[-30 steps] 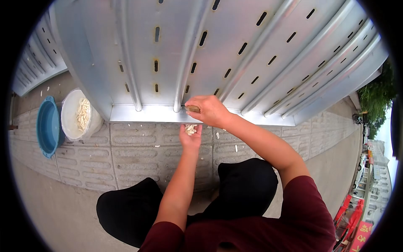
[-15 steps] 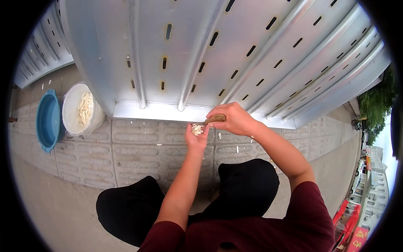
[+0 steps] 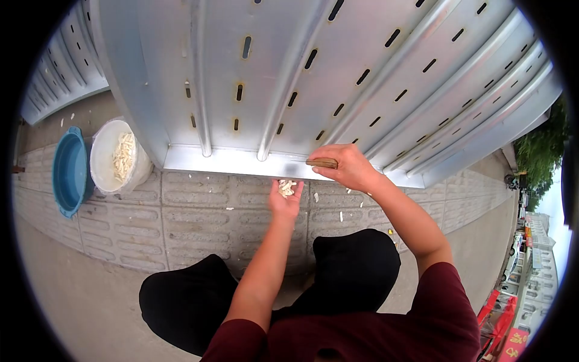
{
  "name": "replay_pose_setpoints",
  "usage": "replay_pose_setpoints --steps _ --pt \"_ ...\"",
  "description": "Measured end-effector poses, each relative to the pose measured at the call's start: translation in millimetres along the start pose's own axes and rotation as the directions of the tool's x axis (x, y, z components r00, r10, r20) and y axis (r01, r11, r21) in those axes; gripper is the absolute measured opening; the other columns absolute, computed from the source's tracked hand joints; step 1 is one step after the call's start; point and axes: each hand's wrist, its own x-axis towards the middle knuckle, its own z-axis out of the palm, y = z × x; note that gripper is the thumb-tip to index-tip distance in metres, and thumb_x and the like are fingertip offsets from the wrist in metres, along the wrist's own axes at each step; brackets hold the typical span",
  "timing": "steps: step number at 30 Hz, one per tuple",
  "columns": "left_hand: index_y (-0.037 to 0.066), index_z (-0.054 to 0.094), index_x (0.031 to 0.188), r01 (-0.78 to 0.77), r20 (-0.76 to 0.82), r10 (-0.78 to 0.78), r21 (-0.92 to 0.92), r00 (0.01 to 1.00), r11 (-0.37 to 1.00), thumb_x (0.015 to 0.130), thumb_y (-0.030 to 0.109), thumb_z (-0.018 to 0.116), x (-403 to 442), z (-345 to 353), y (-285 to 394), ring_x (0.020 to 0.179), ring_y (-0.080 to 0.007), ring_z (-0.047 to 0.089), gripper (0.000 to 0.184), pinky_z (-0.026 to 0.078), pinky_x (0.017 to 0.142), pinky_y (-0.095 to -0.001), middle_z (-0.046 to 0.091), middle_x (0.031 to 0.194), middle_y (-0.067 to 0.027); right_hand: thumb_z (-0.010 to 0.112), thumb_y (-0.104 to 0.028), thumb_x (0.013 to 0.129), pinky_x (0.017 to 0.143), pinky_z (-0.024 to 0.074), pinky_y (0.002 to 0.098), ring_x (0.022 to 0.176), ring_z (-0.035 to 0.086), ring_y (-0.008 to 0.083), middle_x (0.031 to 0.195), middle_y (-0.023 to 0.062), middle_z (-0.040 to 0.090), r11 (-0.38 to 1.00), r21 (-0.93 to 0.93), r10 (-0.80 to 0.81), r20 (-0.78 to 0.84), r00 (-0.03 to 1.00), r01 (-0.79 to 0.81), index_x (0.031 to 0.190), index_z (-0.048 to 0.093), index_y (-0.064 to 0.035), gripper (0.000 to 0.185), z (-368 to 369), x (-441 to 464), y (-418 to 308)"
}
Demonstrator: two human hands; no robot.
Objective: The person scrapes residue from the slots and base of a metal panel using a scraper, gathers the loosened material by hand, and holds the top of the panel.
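Observation:
My left hand [image 3: 285, 202] is palm up just off the low edge of the slotted metal panel [image 3: 229, 160]. Small off-white pieces [image 3: 287, 189] lie in its cupped palm. My right hand [image 3: 350, 167] is closed around a tool with a brown wooden handle [image 3: 322, 163], held almost level in front of the panel's bottom lip. A grey smear lies off the handle's left end; whether it is a blade or a shadow I cannot tell. The tool is apart from my left hand.
To the left stand a white bucket [image 3: 104, 172] with pale pieces [image 3: 124, 157] inside and a blue basin [image 3: 67, 175]. Loose white bits are scattered on the grey paving [image 3: 199, 232] near my black-clad knees [image 3: 356, 271]. A street with buildings [image 3: 540, 265] lies at right.
My right hand has moved the wooden-handled tool up and right, away from my left palm. My left hand has barely moved and its pieces are now more visible.

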Motion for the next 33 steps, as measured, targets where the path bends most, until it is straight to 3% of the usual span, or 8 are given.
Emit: replay_pose_setpoints --steps 2,8,11,15,18,21,25,33 --pt "0.009 0.056 0.111 0.035 0.006 -0.035 -0.004 0.999 0.999 0.102 0.033 0.038 3.9 -4.0 -10.1 0.092 -0.0237 0.059 0.031 0.049 0.095 -0.0472 0.062 0.104 -0.0063 0.072 -0.012 0.079 0.078 0.0543 0.035 0.088 0.066 0.0296 0.1 0.0103 0.069 0.999 -0.053 0.001 -0.047 0.999 -0.004 0.102 0.068 -0.0056 0.025 6.9 -11.9 23.0" --pt "0.006 0.056 0.112 0.114 0.01 -0.115 0.046 0.993 0.992 0.103 0.034 0.036 8.7 -15.2 -29.0 0.094 -0.028 0.06 0.035 0.05 0.093 -0.0499 0.063 0.104 -0.0105 0.072 -0.011 0.079 0.08 0.0539 0.0363 0.092 0.066 0.0302 0.105 0.0116 0.068 0.982 0.078 0.181 -0.079 0.98 -0.175 0.105 0.067 -0.005 0.027 3.8 -20.6 15.2" --pt "0.006 0.055 0.114 0.14 0.008 -0.142 0.084 0.99 0.986 0.103 0.034 0.032 12.2 -15.0 -33.7 0.096 -0.0285 0.06 0.038 0.049 0.095 -0.0501 0.063 0.106 -0.0114 0.072 -0.012 0.079 0.079 0.0538 0.0361 0.091 0.066 0.0303 0.104 0.0122 0.068 0.997 -0.059 0.042 0.006 0.999 -0.042 0.105 0.067 -0.0038 0.027 10.7 -24.0 15.0" --pt "0.005 0.053 0.116 0.188 -0.017 -0.188 0.074 0.982 0.979 0.103 0.034 0.033 3.4 -8.1 -38.5 0.095 -0.0292 0.061 0.038 0.05 0.094 -0.0498 0.062 0.107 -0.0118 0.071 -0.012 0.079 0.077 0.054 0.0354 0.085 0.067 0.03 0.098 0.0119 0.069 0.963 0.048 0.269 -0.064 0.961 -0.266 0.102 0.067 -0.0035 0.026 -3.8 -28.7 -6.3" --pt "0.004 0.054 0.114 0.196 -0.054 -0.192 0.065 0.98 0.979 0.103 0.033 0.036 2.3 -1.1 -42.9 0.09 -0.0294 0.061 0.036 0.053 0.09 -0.0492 0.062 0.104 -0.0124 0.072 -0.013 0.078 0.076 0.0537 0.0344 0.084 0.067 0.0286 0.097 0.0119 0.069 0.982 -0.084 0.163 -0.07 0.984 -0.168 0.101 0.068 -0.0032 0.025 8.5 -40.2 5.3" --pt "0.003 0.054 0.114 0.182 -0.011 -0.181 0.054 0.983 0.982 0.103 0.031 0.036 3.4 -9.4 -43.4 0.091 -0.0287 0.061 0.035 0.053 0.09 -0.0474 0.062 0.103 -0.013 0.072 -0.013 0.078 0.075 0.0535 0.0333 0.082 0.067 0.0277 0.095 0.0117 0.069 0.96 0.065 0.27 0.048 0.962 -0.273 0.099 0.068 -0.0029 0.024 -5.9 -37.2 -12.7" --pt "0.006 0.056 0.114 0.112 0.016 -0.112 0.024 0.994 0.993 0.102 0.03 0.036 6.9 -10.2 -30.9 0.094 -0.0257 0.062 0.034 0.052 0.092 -0.0437 0.063 0.105 -0.0098 0.07 -0.013 0.08 0.072 0.0535 0.0335 0.079 0.067 0.0281 0.092 0.0117 0.069 0.993 0.059 0.11 -0.124 0.986 -0.103 0.099 0.068 -0.0037 0.021 6.4 -10.3 -4.0" --pt "0.011 0.057 0.115 -0.103 -0.019 0.102 -0.083 0.995 0.991 0.101 0.029 0.038 19.4 -14.2 10.6 0.097 -0.0207 0.062 0.03 0.05 0.094 -0.0424 0.064 0.11 -0.0037 0.069 -0.016 0.081 0.073 0.0531 0.0371 0.082 0.065 0.0303 0.094 0.0109 0.068 0.995 -0.061 -0.084 -0.057 0.995 0.081 0.098 0.068 -0.0039 0.021 41.2 55.3 -9.4"
